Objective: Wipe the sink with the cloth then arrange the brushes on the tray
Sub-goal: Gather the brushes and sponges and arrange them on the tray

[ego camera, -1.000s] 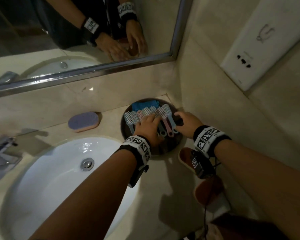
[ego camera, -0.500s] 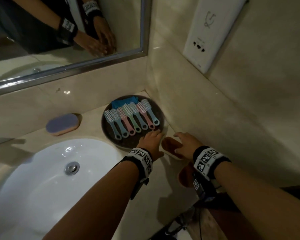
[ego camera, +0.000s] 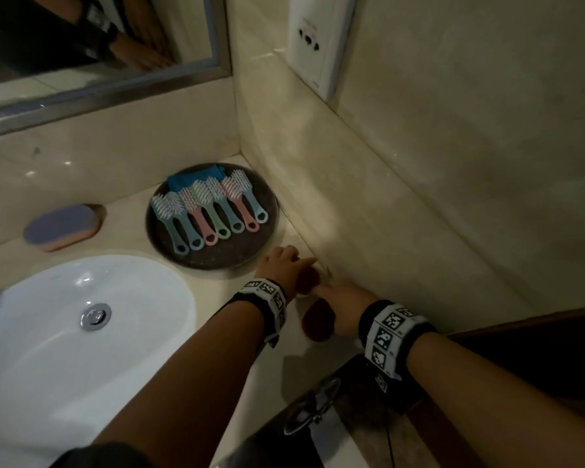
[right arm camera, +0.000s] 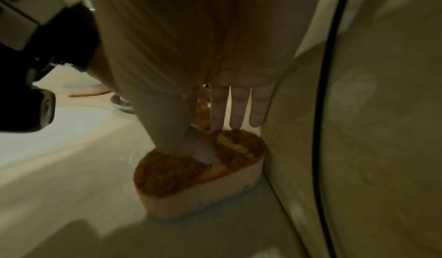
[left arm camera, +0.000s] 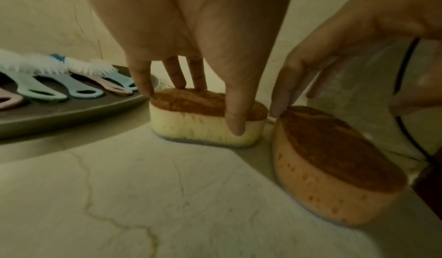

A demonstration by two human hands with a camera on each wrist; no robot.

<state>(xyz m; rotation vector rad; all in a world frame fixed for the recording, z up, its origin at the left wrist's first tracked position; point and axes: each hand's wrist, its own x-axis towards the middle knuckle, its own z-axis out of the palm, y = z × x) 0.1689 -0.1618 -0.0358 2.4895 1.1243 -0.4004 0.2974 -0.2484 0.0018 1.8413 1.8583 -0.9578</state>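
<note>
Both hands have left the tray (ego camera: 213,258), where seven brushes (ego camera: 213,211) lie parallel; left hand (ego camera: 284,268) pinches one sponge (left arm camera: 205,118), right hand (ego camera: 340,305) presses another (right arm camera: 198,177)

No text is legible; the wall unit's (ego camera: 321,42) print is blurred.

Bare forearms; black fabric wristbands (ego camera: 372,315) carrying white blocks with black square-pattern markers (ego camera: 393,324); black cable (right arm camera: 322,110) beside right hand.
</note>
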